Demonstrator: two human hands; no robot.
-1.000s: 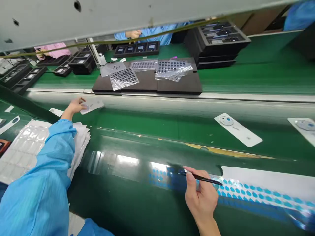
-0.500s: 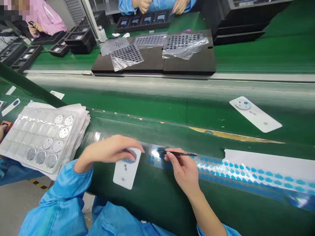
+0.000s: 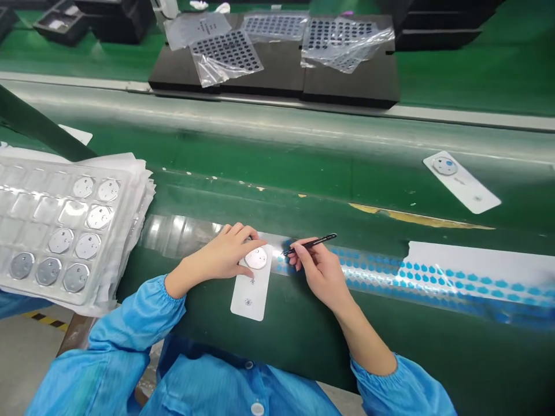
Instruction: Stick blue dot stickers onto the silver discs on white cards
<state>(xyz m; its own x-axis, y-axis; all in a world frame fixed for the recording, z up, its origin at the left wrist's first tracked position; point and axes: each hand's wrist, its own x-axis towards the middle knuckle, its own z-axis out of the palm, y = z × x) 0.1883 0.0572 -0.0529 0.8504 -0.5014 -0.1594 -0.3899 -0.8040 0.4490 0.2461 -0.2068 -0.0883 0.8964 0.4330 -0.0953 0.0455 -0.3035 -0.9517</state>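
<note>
A white rectangular panel (image 3: 248,300) with a round silver disc (image 3: 256,258) on its upper part lies on the green work surface. My left hand (image 3: 223,253) holds the panel, its thumb and fingers on either side of the disc. Just to the right, my right hand (image 3: 318,266) pinches slim black tweezers (image 3: 319,240), the tip pointing left over a clear film strip (image 3: 377,271) with rows of blue stickers. The tip is near the panel's right edge; whether it holds a sticker is too small to tell.
At left, a clear tray (image 3: 32,199) of silver discs rests on stacked sheets. Another white panel (image 3: 470,188) with a disc lies at far right. Behind, bags of dark dots (image 3: 229,55) sit on black blocks (image 3: 347,86). A green post (image 3: 43,124) slants across the left.
My view has tilted down. My left hand and the panel have shifted right, closer to the tweezers, and the disc shows more fully. The tweezers now slant more, rear end raised.
</note>
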